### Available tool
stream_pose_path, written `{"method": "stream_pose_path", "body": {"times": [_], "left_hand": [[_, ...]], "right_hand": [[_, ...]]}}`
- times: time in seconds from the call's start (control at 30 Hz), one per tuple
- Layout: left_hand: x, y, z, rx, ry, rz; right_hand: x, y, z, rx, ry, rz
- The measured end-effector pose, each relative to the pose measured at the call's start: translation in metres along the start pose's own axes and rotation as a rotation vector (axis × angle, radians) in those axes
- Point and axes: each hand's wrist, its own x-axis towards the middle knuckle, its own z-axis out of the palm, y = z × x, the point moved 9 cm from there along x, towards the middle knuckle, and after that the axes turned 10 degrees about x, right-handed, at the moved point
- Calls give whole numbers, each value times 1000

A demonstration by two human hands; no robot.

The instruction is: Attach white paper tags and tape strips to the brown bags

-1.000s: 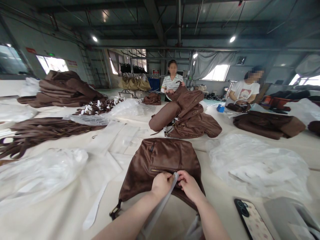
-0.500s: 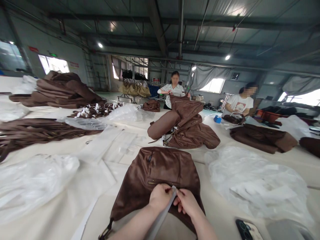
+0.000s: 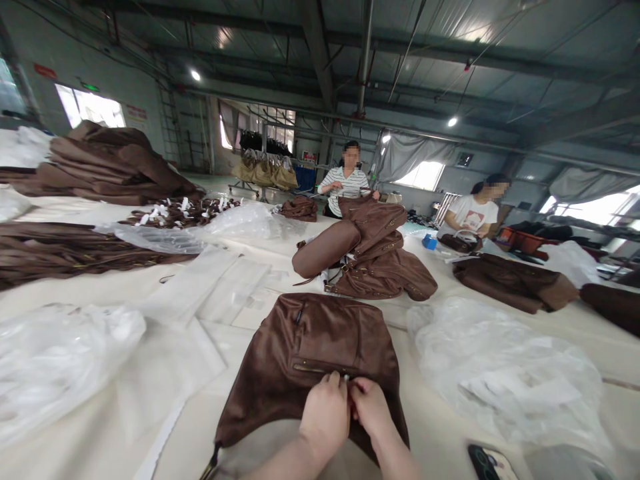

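Note:
A brown leather bag [image 3: 320,333] lies flat on the table in front of me, its curved opening toward me and a zipped pocket across its face. Just below that zip my left hand [image 3: 326,410] is closed, knuckles up. Fingers pinched, my right hand [image 3: 371,405] meets it at the bag's edge. Between the fingertips only the small end of a white strip [image 3: 346,378] shows; the rest is hidden by the hands. A strap end with a metal fitting [image 3: 210,463] hangs off the bag's lower left corner.
Brown bags [image 3: 373,250] are heaped beyond mine, where a co-worker [image 3: 350,180] handles one. Another person [image 3: 473,213] works at the right. Clear plastic [image 3: 505,367] and a phone [image 3: 493,461] lie right; plastic bags [image 3: 65,360], brown straps [image 3: 75,253] and a brown pile [image 3: 110,163] lie left.
My left hand has turned over the white strip, whose long length showed between my forearms before and is now covered. The view has shifted slightly.

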Motion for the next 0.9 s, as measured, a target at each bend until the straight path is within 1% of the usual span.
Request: {"method": "stream_pose_path", "body": {"times": [0.1, 0.2, 0.3, 0.37, 0.43, 0.47, 0.53, 0.6, 0.63, 0.7, 0.73, 0.83, 0.9], "left_hand": [[-3, 11, 12, 186, -41, 51], [-5, 18, 18, 272, 1, 73], [-8, 22, 19, 264, 50, 88], [-10, 19, 16, 171, 48, 74], [-8, 6, 13, -53, 7, -14], [-7, -3, 15, -212, -50, -78], [-3, -16, 24, -508, -207, -186], [0, -19, 35, -665, -368, -217], [2, -19, 39, -685, -420, -209], [6, -19, 43, -694, -455, -193], [7, -19, 44, -697, -452, -185], [8, -18, 40, -683, -392, -139], [7, -17, 36, -667, -362, -97]], "right_hand": [[-1, -2, -2, -4, 15, -21], [-5, -6, 0, 13, 0, -26], [-7, -8, 1, 40, 2, -19], [-8, -9, -2, 56, 36, -17], [-8, -9, -5, 67, 69, -35], [-8, -10, -6, 69, 75, -49], [-9, -12, -7, 70, 73, -79], [-10, -14, -6, 72, 59, -90], [-11, -15, -5, 72, 52, -90], [-12, -19, -1, 43, 36, -95], [-12, -22, 1, 9, 30, -97], [-19, -31, 5, -117, 18, -90], [-32, -39, 0, -173, 2, -61]]}}
